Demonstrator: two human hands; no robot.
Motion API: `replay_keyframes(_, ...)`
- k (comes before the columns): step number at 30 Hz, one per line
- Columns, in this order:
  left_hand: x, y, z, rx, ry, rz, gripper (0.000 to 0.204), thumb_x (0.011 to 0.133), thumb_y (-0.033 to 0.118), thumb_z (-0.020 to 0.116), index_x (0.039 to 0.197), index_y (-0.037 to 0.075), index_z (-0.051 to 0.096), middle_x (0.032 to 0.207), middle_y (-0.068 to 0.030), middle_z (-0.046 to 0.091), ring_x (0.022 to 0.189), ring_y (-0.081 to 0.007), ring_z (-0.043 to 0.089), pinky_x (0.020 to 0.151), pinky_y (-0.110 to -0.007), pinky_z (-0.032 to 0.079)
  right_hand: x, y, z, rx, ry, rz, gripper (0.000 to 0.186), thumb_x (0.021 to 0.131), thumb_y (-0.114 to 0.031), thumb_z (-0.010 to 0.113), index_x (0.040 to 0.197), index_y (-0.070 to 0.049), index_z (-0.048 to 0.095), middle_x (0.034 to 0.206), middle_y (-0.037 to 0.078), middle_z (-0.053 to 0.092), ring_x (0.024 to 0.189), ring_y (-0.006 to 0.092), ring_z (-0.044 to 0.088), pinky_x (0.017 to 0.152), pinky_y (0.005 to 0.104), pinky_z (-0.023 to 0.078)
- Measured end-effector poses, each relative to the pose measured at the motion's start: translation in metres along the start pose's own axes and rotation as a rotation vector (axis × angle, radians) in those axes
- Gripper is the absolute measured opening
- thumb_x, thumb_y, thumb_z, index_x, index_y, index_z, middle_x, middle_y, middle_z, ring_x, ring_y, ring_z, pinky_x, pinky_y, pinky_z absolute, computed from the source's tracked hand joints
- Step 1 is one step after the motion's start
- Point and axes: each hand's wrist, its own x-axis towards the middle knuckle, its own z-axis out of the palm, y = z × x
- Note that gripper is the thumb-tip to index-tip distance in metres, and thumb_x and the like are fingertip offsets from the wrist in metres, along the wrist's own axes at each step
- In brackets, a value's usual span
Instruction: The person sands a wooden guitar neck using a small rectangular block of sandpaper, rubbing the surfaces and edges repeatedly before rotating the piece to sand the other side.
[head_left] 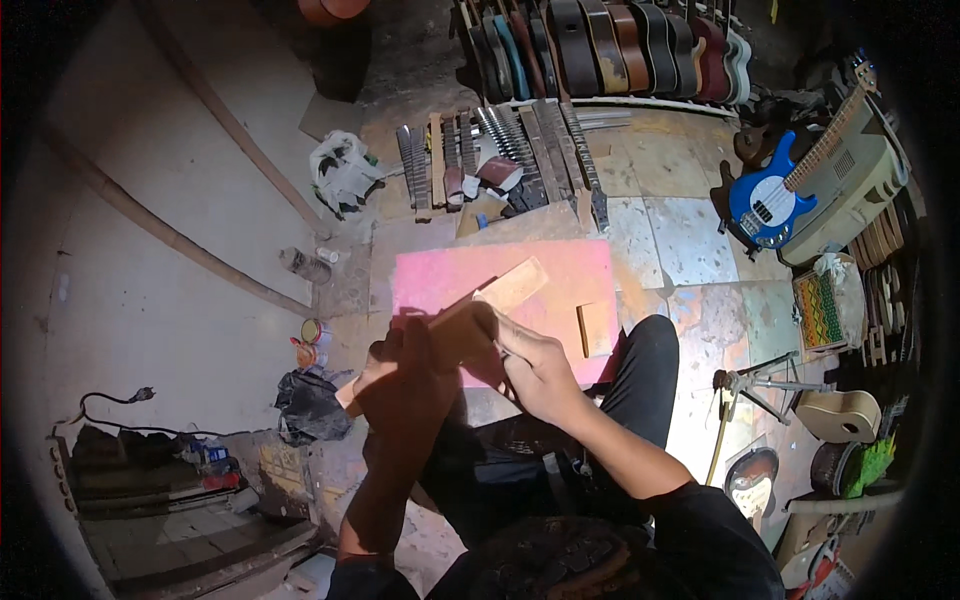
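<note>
A long, flat piece of light wood (513, 284) runs diagonally above a pink board (425, 268) that lies on the floor before me. My left hand (400, 372) is closed around its nearer part, in shadow. The fingers of my right hand (538, 368) are closed on the edge of a brown, flat section (460, 338) at the wood's middle. Whether that section belongs to the same piece or is a separate sheet or block, I cannot tell. To the right of my right hand, a narrow wooden strip (584, 330) lies on the pink board.
Several guitar necks (540, 140) lie beyond the board, with a row of guitar bodies (620, 50) behind. A blue bass guitar (770, 200) leans at the right, above a metal stand (760, 385). At the left are a black plastic bag (315, 408) and tins (312, 345).
</note>
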Motion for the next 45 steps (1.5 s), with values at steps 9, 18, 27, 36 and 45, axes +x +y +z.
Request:
replay_keyframes(9, 0.01, 0.006, -0.002, -0.105, -0.066, 0.044, 0.034, 0.071, 0.02, 0.08, 0.097, 0.013, 0.059, 0.084, -0.0075, 0.065, 0.083, -0.0323, 0.069, 0.067, -0.045, 0.056, 0.009, -0.001, -0.008, -0.028, 0.03, 0.075, 0.068, 0.087, 0.009, 0.043, 0.155, 0.0, 0.048, 0.155, 0.028, 0.051, 0.146, 0.0375, 0.05, 0.119, 0.0352, 0.039)
replay_keyframes(18, 0.016, 0.006, 0.004, -0.142, -0.049, 0.074, 0.029, 0.076, 0.018, 0.078, 0.096, 0.011, 0.058, 0.087, -0.0078, 0.064, 0.084, -0.0324, 0.066, 0.065, -0.044, 0.057, 0.015, -0.034, -0.012, -0.256, 0.068, -0.024, 0.07, 0.085, 0.011, 0.045, 0.154, 0.0, 0.048, 0.154, 0.03, 0.05, 0.142, 0.0407, 0.051, 0.119, 0.0402, 0.042)
replay_keyframes(27, 0.016, 0.004, 0.0, -0.232, -0.088, 0.024, 0.03, 0.074, 0.016, 0.077, 0.097, 0.011, 0.058, 0.087, -0.0084, 0.063, 0.084, -0.034, 0.065, 0.063, -0.046, 0.054, 0.015, -0.051, -0.013, -0.405, 0.087, -0.1, 0.067, 0.085, 0.013, 0.05, 0.151, 0.0, 0.052, 0.152, 0.027, 0.053, 0.139, 0.0402, 0.054, 0.114, 0.0394, 0.047)
replay_keyframes(36, 0.015, 0.007, 0.0, -0.269, -0.013, 0.033, 0.021, 0.077, 0.011, 0.071, 0.092, 0.011, 0.057, 0.081, -0.009, 0.059, 0.077, -0.0349, 0.062, 0.063, -0.046, 0.05, 0.013, -0.073, -0.014, -0.618, 0.048, -0.161, 0.069, 0.083, 0.012, 0.058, 0.15, -0.007, 0.056, 0.152, 0.021, 0.055, 0.127, 0.0367, 0.064, 0.094, 0.0396, 0.061)
replay_keyframes(45, 0.015, 0.007, 0.006, -0.197, 0.045, 0.068, 0.012, 0.083, 0.015, 0.069, 0.083, 0.011, 0.057, 0.08, -0.0091, 0.059, 0.074, -0.0328, 0.064, 0.063, -0.045, 0.05, 0.022, -0.062, -0.021, -0.358, -0.002, -0.125, 0.068, 0.086, 0.008, 0.05, 0.152, -0.004, 0.052, 0.155, 0.024, 0.051, 0.136, 0.0399, 0.056, 0.112, 0.0429, 0.05)
